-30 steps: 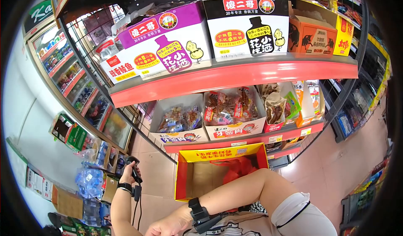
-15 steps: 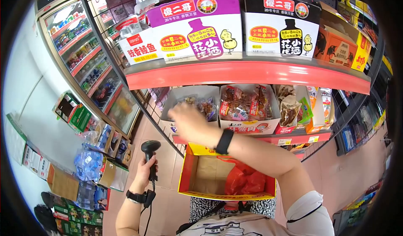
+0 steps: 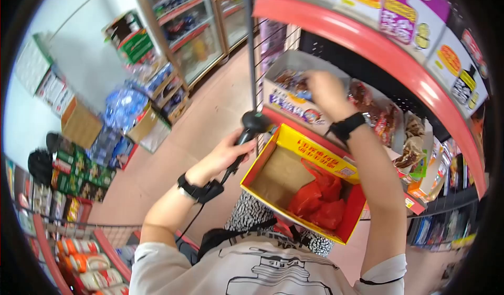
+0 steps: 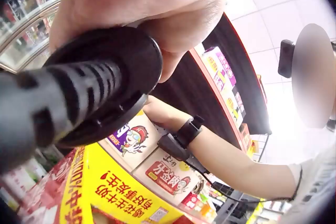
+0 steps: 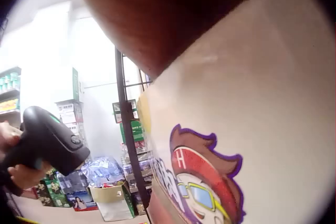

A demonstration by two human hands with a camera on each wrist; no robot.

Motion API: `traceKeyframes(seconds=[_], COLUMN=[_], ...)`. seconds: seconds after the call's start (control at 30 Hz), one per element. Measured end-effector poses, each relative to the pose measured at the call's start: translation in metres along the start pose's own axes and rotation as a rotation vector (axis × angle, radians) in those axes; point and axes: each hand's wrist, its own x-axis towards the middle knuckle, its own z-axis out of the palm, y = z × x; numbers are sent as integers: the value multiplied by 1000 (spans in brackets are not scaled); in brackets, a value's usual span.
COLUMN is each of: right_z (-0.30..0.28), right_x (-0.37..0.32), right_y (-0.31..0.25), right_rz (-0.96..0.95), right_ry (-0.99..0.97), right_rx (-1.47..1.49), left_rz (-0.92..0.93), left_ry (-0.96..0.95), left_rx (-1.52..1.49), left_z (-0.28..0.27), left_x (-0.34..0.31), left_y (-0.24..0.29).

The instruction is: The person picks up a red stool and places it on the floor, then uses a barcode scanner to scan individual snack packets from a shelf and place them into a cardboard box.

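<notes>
My left hand [image 3: 226, 153] grips a black barcode scanner [image 3: 255, 122] by its handle, its head pointing up beside the shelf. In the right wrist view the scanner [image 5: 50, 140] shows from the side. My right hand [image 3: 326, 90] reaches into a white open-topped display box [image 3: 286, 103] of small wrapped snacks [image 3: 290, 82] on the lower shelf. In the right wrist view the printed box front [image 5: 262, 103] hides the fingertips, so I cannot tell whether they hold a packet.
Below the shelf, near my body, is a yellow-and-red carton [image 3: 273, 203] with a red plastic bag [image 3: 320, 200] inside. The red-edged upper shelf [image 3: 362, 27] overhangs on the right. More snack boxes [image 3: 386, 111] stand alongside. Bottled water packs [image 3: 126, 103] lie on the floor at left.
My right hand has gone from low by my body, up over the shelf, into the snack box. The scanner has come up beside the carton. The head view has turned left and down.
</notes>
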Motion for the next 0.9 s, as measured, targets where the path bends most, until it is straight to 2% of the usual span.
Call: traceKeyframes(seconds=[0.03, 0.1, 0.13, 0.23, 0.3, 0.4, 0.43, 0.53, 0.6, 0.73, 0.83, 0.9], right_z=[-7, -32, -44, -76, -90, -95, -93, -76, -62, -32, -19, -11], right_x=[-1, -18, -25, -55, -80, -120, -131, -157, -167, -174, -177, -182], right_y=[1, -3, -5, -13, -24, -27, -27, -27, -28, -15, -20, -23], right_rz=[25, -43, -78, -141, -180, -130, -167, -144, -21, 35, 68, 174], right_ry=[53, 298, 362, 430, 397, 260, 212, 99, 10, -36, 20, -18], right_rx=[1, 119, 155, 321, 552, 520, 470, 523, 680, 722, 691, 852], left_rz=[-30, -45, -40, -21, -36, -51, -57, -79, -93, -52, -89, -88], left_ry=[-10, -21, -58, -40, -47, -61, -60, -78, -76, -117, -129, -108], left_rx=[6, 42, 50, 14, -63, -168, -170, -181, -158, -98, -147, -70], left_z=[1, 4, 3, 2, 2, 0, 0, 2, 4, 7, 12, 13], left_x=[4, 14, 19, 34, 41, 51, 53, 50, 47, 47, 36, 28], left_y=[-2, -4, -3, -10, -11, -17, -18, -16, -13, -15, -7, -2])
